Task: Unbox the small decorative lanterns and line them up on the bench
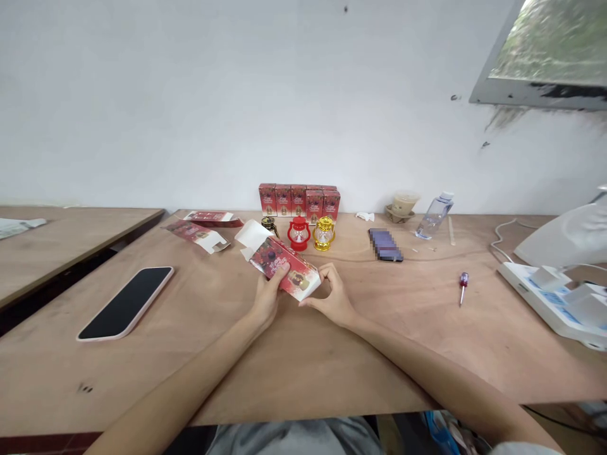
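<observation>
A red printed carton [284,264] is tilted between my hands, its white flaps open at the upper left end. My left hand [269,294] grips its lower side, thumb on the printed face. At the carton's lower right end, my right hand [333,296] holds the edge between thumb and fingers. Just behind the carton stand a red lantern [298,235], a gold lantern [324,235] and a dark lantern [269,225], which the carton's flap partly hides. Two flattened cartons, one [199,235] in front of another [213,218], lie to the left.
Several closed red boxes [298,201] stand by the wall. A pink-edged phone [127,304] lies left; a second phone [386,244], a bottle [434,216], a cup [404,203], a screwdriver [463,287] and a power strip [559,303] are on the right.
</observation>
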`<state>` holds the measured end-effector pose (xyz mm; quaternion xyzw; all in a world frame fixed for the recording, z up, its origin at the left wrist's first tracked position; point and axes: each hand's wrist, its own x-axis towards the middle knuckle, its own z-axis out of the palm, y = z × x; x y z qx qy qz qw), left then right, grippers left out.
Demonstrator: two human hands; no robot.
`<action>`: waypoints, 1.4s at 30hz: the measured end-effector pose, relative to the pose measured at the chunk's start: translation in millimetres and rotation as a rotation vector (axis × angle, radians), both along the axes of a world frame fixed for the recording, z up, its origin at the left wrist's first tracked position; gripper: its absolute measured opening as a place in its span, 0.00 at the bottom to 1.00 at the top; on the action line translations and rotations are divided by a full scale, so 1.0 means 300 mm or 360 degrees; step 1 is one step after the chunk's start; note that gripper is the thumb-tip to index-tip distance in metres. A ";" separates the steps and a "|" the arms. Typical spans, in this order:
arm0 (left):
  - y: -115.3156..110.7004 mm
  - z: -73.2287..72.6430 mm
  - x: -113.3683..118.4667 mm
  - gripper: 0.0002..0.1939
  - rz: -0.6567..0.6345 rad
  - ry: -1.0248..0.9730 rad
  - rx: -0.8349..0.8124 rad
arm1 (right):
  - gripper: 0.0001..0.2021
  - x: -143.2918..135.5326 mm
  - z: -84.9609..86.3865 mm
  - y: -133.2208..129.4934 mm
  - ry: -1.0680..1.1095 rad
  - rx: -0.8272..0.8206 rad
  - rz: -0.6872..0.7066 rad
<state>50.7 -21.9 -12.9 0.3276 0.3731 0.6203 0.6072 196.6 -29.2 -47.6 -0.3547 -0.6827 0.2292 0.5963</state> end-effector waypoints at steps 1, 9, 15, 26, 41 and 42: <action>0.000 0.000 0.001 0.23 0.0014 0.0014 0.0000 | 0.25 0.000 0.001 0.000 -0.0001 0.0001 -0.0007; 0.013 0.003 -0.010 0.19 0.0068 -0.0037 -0.0031 | 0.17 0.010 0.011 -0.010 -0.0145 0.0125 0.0015; 0.013 0.039 -0.023 0.19 -0.0313 -0.0257 -0.0435 | 0.15 0.016 -0.009 -0.025 -0.0578 0.0549 -0.0207; -0.003 0.057 -0.024 0.22 -0.0491 -0.0274 -0.0417 | 0.19 0.013 -0.033 -0.019 -0.0968 0.0952 -0.0736; 0.030 0.026 -0.038 0.16 -0.0345 -0.0039 -0.0338 | 0.12 0.055 -0.061 0.033 -0.0769 0.0882 -0.0816; 0.028 0.028 -0.037 0.15 -0.0345 -0.0045 -0.0339 | 0.13 0.058 -0.062 0.035 -0.0777 0.0881 -0.0844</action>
